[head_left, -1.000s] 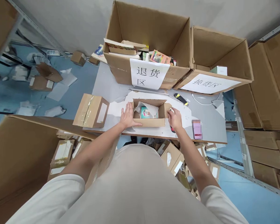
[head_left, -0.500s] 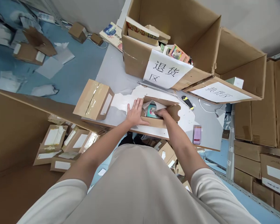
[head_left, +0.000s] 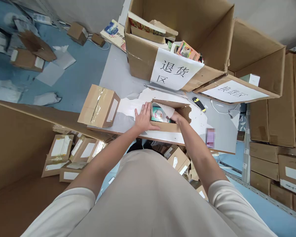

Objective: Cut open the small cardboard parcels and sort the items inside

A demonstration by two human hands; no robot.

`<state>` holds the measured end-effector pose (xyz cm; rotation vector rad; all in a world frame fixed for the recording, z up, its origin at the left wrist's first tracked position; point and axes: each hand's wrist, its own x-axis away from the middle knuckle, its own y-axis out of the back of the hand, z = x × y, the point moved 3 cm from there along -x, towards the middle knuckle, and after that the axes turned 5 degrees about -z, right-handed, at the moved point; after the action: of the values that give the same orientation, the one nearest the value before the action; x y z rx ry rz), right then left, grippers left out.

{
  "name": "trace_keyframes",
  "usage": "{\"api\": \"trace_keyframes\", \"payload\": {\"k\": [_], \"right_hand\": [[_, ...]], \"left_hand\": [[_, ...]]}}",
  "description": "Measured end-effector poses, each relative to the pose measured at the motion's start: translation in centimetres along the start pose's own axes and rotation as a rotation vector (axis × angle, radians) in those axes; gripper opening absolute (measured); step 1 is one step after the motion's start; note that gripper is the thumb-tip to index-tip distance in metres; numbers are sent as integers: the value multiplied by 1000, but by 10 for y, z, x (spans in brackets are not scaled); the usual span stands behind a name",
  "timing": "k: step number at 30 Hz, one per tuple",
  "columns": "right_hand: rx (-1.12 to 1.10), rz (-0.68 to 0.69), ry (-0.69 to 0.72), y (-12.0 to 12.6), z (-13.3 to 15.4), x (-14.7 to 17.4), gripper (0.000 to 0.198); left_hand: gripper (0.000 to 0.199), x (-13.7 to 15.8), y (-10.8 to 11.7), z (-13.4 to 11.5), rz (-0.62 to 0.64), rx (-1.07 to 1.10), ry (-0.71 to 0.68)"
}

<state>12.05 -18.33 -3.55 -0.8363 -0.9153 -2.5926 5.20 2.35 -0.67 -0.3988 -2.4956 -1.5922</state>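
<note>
Plainly, right hand (head_left: 175,116) inside the open brown cardboard box (head_left: 166,127), teal-and-white printed carton (head_left: 158,114) to its left

From my remote seat, I have the open box close to the front edge of the pale grey bench (head_left: 223,135), its long side running roughly along that edge. The carton lies in the box's left part, its long axis seeming to run the same way. For me the key relation is this: the carton sits immediately left of the right fingers, and only that hand is on the inner side of the cardboard walls. The left hand (head_left: 143,119) is about as close, but the box's left end stands between. Its fingers are spread wide and flat against that end, thumb along the front wall, holding nothing that I can see.

The right fingers dip behind a loose white wrapping sheet (head_left: 167,110), so I cannot tell whether they are wide, narrow or gripping.

Elsewhere, I see a tape-sealed brown cardboard box (head_left: 98,105) at the bench's front left corner, a flat pink-screened phone (head_left: 210,138) towards the front right corner, and a black-and-yellow cutter (head_left: 199,104) farther from the front edge, right of the open box.
</note>
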Motion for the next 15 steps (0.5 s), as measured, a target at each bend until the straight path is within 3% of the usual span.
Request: {"api": "trace_keyframes", "payload": {"k": [2, 4, 10, 13, 15], "right_hand": [[-34, -11, -24, 8, 0, 12, 44], [-74, -36, 43, 21, 6, 27, 43], [9, -158, 530, 93, 52, 101, 45], [196, -196, 692, 125, 83, 149, 44], [283, -196, 747, 139, 104, 179, 43]], "left_hand": [[131, 0, -1, 0, 14, -11, 7], [126, 1, -2, -1, 8, 1, -3], [131, -7, 2, -4, -92, 126, -27], [126, -10, 23, 2, -81, 282, -53], [116, -5, 51, 5, -116, 520, -163]]}}
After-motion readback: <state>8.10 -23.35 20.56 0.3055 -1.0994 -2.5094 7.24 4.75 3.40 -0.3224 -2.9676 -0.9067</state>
